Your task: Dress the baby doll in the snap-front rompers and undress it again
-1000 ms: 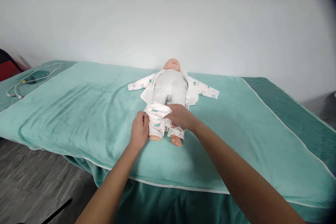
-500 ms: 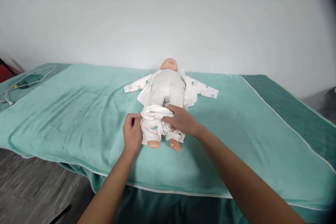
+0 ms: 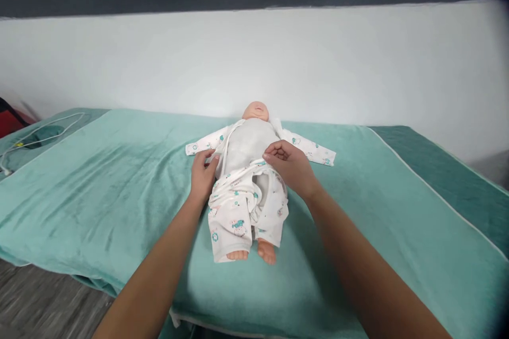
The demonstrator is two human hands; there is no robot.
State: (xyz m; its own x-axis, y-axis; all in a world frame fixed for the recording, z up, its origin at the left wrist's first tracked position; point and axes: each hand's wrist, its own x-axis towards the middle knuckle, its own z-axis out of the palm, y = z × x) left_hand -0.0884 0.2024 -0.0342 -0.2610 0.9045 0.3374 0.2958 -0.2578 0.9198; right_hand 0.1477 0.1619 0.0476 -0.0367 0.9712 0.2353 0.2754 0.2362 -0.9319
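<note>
A baby doll point(image 3: 251, 140) lies on its back, head away from me, with its grey cloth torso showing between the open sides of a white printed top point(image 3: 314, 151). White printed pants point(image 3: 231, 217) cover its legs up to the hips, bunched at the waist and crotch, and both feet stick out below. My left hand point(image 3: 204, 172) is closed at the doll's left-side hip in the view, fingers pinched by the edge of the clothing. On the other side, my right hand point(image 3: 289, 165) pinches the waistband of the pants.
A teal blanket point(image 3: 131, 169) with white piping covers the bed under the doll. White cables point(image 3: 43, 140) lie at the far left, near a red and black object point(image 3: 10, 118). A white wall point(image 3: 159, 63) stands behind the bed.
Both hands have moved up the doll from its lower legs to its hips. The pants have risen with them and now cover the thighs. The view has tilted up slightly.
</note>
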